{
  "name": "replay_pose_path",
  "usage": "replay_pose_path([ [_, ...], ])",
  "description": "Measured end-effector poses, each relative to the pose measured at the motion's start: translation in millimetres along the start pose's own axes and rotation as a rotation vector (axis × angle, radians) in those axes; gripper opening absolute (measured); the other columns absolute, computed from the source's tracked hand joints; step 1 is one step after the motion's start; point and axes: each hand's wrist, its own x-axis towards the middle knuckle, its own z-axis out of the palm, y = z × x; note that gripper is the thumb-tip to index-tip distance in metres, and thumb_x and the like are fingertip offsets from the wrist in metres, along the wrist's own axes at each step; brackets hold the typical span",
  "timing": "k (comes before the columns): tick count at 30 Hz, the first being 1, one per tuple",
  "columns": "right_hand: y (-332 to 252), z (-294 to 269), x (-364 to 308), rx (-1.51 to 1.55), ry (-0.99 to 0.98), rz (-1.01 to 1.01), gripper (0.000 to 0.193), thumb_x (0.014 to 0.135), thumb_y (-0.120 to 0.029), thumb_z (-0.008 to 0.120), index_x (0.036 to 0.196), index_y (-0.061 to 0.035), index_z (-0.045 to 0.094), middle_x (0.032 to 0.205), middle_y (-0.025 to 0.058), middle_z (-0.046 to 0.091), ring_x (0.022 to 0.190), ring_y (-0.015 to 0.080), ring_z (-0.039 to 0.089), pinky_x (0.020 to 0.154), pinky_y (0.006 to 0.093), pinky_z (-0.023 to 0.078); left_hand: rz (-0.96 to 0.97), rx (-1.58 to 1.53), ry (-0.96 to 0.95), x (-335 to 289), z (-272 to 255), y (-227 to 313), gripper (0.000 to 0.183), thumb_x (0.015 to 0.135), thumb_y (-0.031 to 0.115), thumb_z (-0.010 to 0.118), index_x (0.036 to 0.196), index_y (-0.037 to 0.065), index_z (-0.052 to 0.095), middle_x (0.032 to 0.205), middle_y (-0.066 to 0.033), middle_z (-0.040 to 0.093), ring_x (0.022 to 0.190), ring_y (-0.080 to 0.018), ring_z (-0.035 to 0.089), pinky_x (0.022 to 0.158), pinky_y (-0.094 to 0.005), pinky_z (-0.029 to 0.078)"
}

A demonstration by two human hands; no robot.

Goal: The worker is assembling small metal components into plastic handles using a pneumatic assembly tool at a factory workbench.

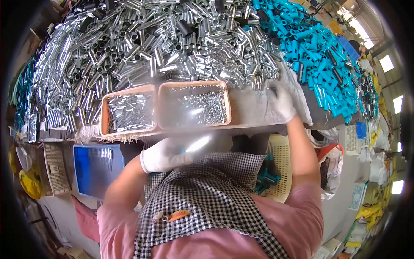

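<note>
My left hand (166,156), in a white glove, is closed low in front of the apron. From its fingers a shiny metal tube (198,144) points up to the right, with a bit of teal at its near end. My right hand (281,102), also gloved, reaches to the table's near right part, beside the small metal fittings (258,77). Its fingers are bent together around a small dark thing too unclear to name. Left of it stand two orange trays: one tray (103,113) holds thin metal pins, the other tray (229,105) small metal pieces.
Chrome tubes (125,47) are heaped across the table, with teal plastic tubes (308,52) at the right. Below the table edge are a blue crate (92,168) at the left and a cream basket (282,166) with teal parts. A white sack (332,168) stands farther right.
</note>
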Motion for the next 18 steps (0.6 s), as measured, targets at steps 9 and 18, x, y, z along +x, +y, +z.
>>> replay_pose_path([
  [9, -154.3, 16.7, -92.8, 0.584, -0.039, -0.85, 0.026, 0.063, 0.008, 0.075, 0.084, -0.0043, 0.066, 0.087, 0.0085, 0.063, 0.074, 0.0255, 0.063, 0.061, 0.0348, 0.051, -0.202, 0.102, -0.308, 10.2, 16.9, -17.1, 0.044, 0.1, 0.042, 0.052, 0.109, 0.0, 0.062, 0.072, -0.0019, 0.061, 0.058, -0.0099, 0.056, 0.056, -0.0283, 0.048],
  [18, -156.5, 41.6, -116.3, 0.294, -0.102, -0.632, 0.025, 0.084, -0.017, 0.071, 0.103, -0.0015, 0.068, 0.068, 0.0106, 0.06, 0.056, 0.0237, 0.062, 0.054, 0.0318, 0.053, 0.15, 1.262, 0.184, -21.4, 49.6, -39.9, 0.039, 0.082, 0.034, 0.071, 0.105, 0.005, 0.06, 0.072, -0.0115, 0.061, 0.059, -0.0276, 0.063, 0.056, -0.0376, 0.052],
])
